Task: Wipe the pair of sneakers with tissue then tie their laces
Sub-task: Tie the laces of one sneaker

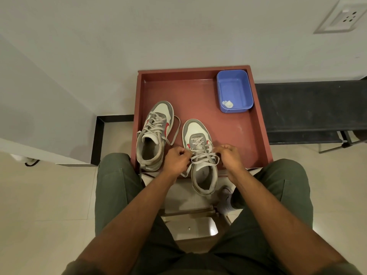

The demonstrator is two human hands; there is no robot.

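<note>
The red tray [258, 124] holds two sneakers and, at 1 o'clock, a blue tub [234, 80] with crumpled tissue [228, 104]. Left hand [175, 158] and right hand [230, 155] each pinch a lace [202, 155] of the right sneaker [198, 132]; the left sneaker [156, 124] lies untied at 9 o'clock.

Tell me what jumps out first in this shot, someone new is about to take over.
Both hands, left hand and right hand, pinch the laces of the right-side sneaker at the red tray's near edge. The other sneaker sits beside it, laces loose. A blue tub holding crumpled tissue occupies the tray's far right corner.
</note>
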